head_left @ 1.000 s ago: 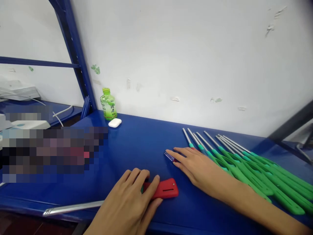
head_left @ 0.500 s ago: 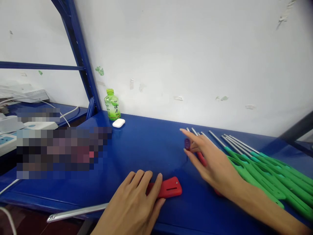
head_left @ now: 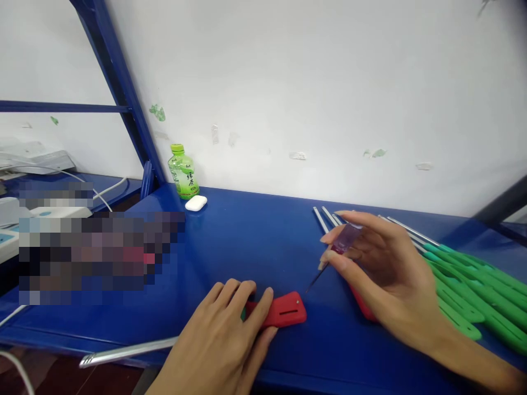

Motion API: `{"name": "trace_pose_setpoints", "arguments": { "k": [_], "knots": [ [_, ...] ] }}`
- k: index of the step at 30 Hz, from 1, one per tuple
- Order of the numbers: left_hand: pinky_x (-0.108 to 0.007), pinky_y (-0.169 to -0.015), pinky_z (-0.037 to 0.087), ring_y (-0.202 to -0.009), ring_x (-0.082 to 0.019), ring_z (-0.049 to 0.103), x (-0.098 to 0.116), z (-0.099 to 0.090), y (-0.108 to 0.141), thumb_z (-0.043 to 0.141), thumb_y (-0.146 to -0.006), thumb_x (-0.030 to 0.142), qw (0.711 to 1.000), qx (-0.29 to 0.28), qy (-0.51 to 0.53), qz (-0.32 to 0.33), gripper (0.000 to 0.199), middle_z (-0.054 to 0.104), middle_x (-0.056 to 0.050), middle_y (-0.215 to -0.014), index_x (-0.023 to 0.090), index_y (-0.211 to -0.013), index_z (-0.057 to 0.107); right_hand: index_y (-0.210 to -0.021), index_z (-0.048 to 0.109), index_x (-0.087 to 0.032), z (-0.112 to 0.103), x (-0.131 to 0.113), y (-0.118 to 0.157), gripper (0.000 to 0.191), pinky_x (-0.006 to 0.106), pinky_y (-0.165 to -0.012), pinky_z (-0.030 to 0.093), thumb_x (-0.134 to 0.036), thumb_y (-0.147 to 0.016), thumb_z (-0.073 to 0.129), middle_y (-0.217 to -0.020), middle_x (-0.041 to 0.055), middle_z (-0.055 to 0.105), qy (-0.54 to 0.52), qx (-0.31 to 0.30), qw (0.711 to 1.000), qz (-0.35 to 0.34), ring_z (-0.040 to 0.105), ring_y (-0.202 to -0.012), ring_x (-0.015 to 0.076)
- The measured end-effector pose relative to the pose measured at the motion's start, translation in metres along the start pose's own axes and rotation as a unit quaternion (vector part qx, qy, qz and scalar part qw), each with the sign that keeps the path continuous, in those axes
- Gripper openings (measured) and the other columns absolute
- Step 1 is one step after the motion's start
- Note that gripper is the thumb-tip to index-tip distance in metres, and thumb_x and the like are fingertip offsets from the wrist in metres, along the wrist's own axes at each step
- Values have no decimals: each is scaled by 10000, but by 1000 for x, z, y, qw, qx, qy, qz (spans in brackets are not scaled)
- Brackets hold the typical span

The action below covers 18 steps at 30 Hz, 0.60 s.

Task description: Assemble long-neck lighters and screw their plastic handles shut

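My left hand (head_left: 222,329) is closed over a red-handled long-neck lighter (head_left: 290,309) lying on the blue table. Its silver tube pokes out to the left past the table's front edge, and the handle's slotted end shows to the right of my fingers. A small screwdriver (head_left: 347,238) with a clear purple handle is pinched between the fingers of my right hand (head_left: 399,285). Its thin shaft slants down and left, the tip just off the handle's slotted end. Partly hidden under my right hand is another red handle (head_left: 364,304).
Several green-handled lighters (head_left: 477,291) lie on the right with silver tubes toward the wall. A green tea bottle (head_left: 183,173) and a white case (head_left: 196,203) stand at the back left. Power strips (head_left: 61,211) and cables lie far left, beside a blurred patch.
My right hand has turned the screwdriver from nearly upright to slanting, its tip now pointing at the red handle's end. My left hand stays on the red lighter. The view has shifted slightly.
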<state>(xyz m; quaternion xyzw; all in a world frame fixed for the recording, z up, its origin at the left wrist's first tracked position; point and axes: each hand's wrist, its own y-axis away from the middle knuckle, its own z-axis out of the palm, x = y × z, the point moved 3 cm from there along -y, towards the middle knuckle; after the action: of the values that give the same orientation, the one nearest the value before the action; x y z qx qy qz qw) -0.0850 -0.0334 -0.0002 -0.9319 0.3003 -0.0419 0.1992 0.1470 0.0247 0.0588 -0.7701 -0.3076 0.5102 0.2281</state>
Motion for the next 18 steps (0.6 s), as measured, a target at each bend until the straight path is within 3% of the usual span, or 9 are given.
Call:
{"name": "trace_pose_setpoints", "arguments": {
  "k": [18],
  "knots": [
    [-466, -919, 585, -1071, -293, 676, -5, 0, 2, 451, -1049, 272, 998, 45, -20, 41, 438, 686, -111, -1229, 235, -1473, 557, -1401, 557, -424, 3, 0, 0, 504, 329, -827, 661, -156, -992, 682, -1099, -2, 693, -55, -32, 998, 2, 737, -939, 163]
  ]
}}
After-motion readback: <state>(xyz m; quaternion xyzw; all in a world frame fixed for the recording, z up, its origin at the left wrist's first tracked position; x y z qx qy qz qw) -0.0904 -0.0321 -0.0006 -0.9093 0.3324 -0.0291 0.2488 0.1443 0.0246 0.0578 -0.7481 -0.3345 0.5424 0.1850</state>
